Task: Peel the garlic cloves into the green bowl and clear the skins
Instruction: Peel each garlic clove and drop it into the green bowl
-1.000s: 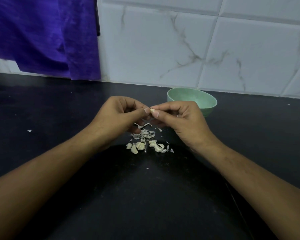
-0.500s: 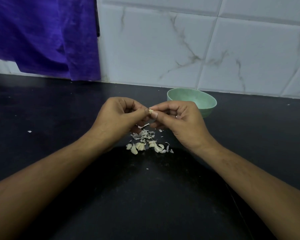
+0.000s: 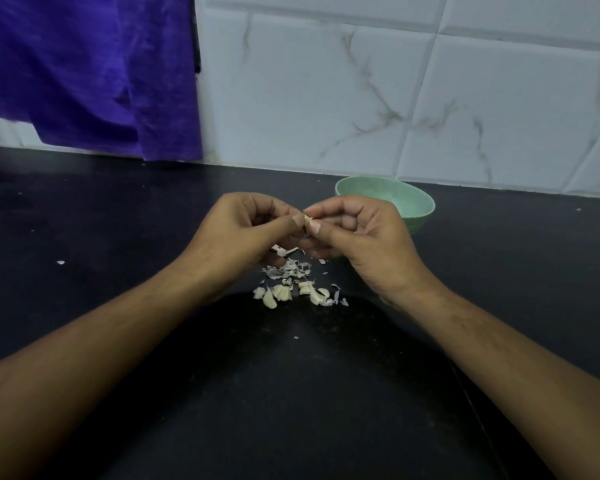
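A small garlic clove (image 3: 307,220) sits pinched between the fingertips of both hands, held above the black counter. My left hand (image 3: 243,233) grips it from the left with thumb and forefinger; my right hand (image 3: 357,237) pinches it from the right. Most of the clove is hidden by the fingers. Below the hands lies a heap of papery skins (image 3: 288,268) and several unpeeled cloves (image 3: 281,294). The green bowl (image 3: 409,199) stands just behind my right hand, which covers part of it; no cloves show in the visible part of its inside.
The black counter (image 3: 118,237) runs to a white marble-tiled wall (image 3: 326,98). A purple cloth (image 3: 84,71) hangs at the back left. A stray skin flake (image 3: 60,262) lies on the left, another flake (image 3: 296,337) nearer to me.
Both hands stay together on the clove with only small finger shifts; the pile and bowl have not moved.
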Demonstrator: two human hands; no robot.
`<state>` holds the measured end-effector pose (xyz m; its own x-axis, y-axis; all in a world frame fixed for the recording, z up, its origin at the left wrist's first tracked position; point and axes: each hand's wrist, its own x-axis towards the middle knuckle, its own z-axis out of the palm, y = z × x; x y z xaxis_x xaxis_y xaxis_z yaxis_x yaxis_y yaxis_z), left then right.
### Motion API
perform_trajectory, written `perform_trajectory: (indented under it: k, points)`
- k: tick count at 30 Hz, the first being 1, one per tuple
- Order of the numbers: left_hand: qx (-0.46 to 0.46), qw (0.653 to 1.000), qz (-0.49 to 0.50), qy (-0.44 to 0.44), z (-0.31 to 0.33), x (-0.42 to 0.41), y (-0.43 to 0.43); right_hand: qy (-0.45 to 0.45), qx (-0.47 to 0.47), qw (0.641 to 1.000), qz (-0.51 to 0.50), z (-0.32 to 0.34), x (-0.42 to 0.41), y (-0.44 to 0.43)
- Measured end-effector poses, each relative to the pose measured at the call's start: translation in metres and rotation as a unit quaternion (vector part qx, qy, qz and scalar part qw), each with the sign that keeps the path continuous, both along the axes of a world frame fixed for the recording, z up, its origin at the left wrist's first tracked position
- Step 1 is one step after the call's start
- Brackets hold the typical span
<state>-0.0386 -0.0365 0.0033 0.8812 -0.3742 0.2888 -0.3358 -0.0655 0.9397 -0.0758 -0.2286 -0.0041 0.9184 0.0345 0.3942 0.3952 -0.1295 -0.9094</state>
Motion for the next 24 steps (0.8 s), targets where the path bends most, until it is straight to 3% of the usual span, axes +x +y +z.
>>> perform_trajectory:
  k: [24]
  points:
    - [0.039,0.997,0.038,-0.062,-0.0058,0.0068,0.0019,0.033,0.050,0.998,0.017,0.0015,-0.0058,0.0062]
